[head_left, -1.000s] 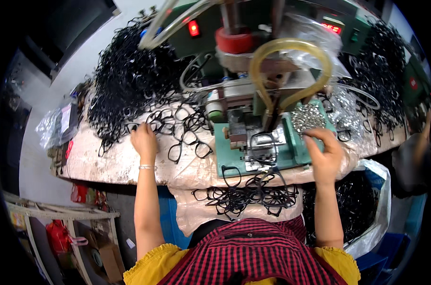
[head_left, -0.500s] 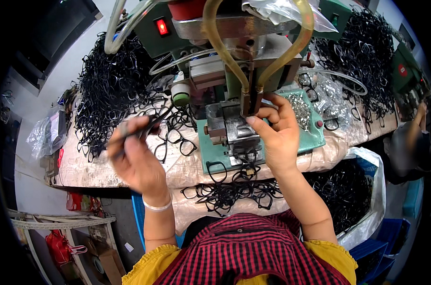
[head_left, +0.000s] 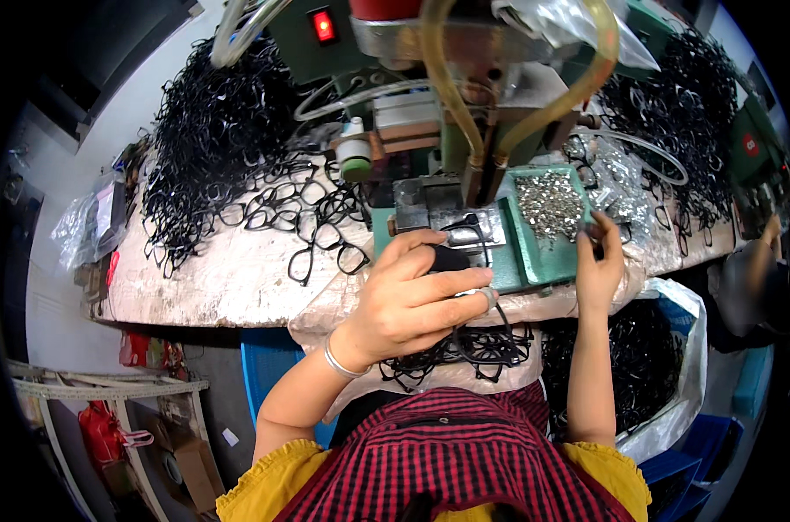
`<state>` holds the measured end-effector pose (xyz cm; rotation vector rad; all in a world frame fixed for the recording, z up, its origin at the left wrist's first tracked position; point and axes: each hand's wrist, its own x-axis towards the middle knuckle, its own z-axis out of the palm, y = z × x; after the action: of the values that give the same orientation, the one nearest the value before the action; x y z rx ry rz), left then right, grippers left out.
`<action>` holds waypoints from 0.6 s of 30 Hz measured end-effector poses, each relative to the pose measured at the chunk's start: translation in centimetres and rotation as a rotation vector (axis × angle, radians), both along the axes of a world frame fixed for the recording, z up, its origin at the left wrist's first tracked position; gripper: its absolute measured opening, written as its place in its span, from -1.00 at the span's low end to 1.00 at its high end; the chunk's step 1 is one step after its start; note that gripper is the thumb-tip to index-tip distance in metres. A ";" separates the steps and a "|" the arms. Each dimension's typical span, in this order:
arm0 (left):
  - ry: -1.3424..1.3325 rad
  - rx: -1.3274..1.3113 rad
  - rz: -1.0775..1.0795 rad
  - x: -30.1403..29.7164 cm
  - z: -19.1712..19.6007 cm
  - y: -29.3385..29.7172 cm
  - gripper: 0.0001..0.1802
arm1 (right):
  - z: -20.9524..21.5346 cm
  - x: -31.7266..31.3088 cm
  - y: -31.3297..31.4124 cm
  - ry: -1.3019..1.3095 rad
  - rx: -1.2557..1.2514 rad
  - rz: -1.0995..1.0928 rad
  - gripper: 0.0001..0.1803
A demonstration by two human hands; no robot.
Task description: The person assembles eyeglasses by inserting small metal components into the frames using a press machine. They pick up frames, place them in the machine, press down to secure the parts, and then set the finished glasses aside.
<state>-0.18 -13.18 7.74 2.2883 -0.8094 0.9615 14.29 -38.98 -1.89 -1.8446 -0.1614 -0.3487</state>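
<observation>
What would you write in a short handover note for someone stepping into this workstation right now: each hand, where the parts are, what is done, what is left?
Left hand: holds a black eyeglass frame at the machine's fixture.
Right hand: fingertips at the edge of the green tray of small metal parts; whether it grips one cannot be told.
Done: some frames lie in the lap pile.
Left: a big heap of frames on the table's left, more at far right.

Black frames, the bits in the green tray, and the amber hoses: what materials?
Eyeglass frames: likely moulded plastic, black, thin and uniform. Small parts in the green tray: probably metal, silvery and glinting. Amber hoses: flexible translucent plastic or rubber tubing, looped in bends. Left hand holds one frame at the machine.
</observation>
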 end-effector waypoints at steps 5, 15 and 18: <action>0.002 -0.025 -0.018 -0.1 -0.3 0.6 -0.78 | 0.8 -0.5 3.3 -0.238 -0.693 -0.025 -0.62; 0.115 -0.659 0.784 -4.1 -5.8 5.8 -0.57 | 1.4 0.5 4.2 -0.440 -0.627 -0.041 -0.88; 0.271 -0.374 0.859 0.1 -6.4 9.7 0.01 | 2.4 1.2 5.3 -0.492 -0.565 0.004 -0.91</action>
<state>-0.04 -3.52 1.34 2.3367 0.4906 0.9824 15.52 -33.66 0.50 -2.2770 -0.6564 -0.8156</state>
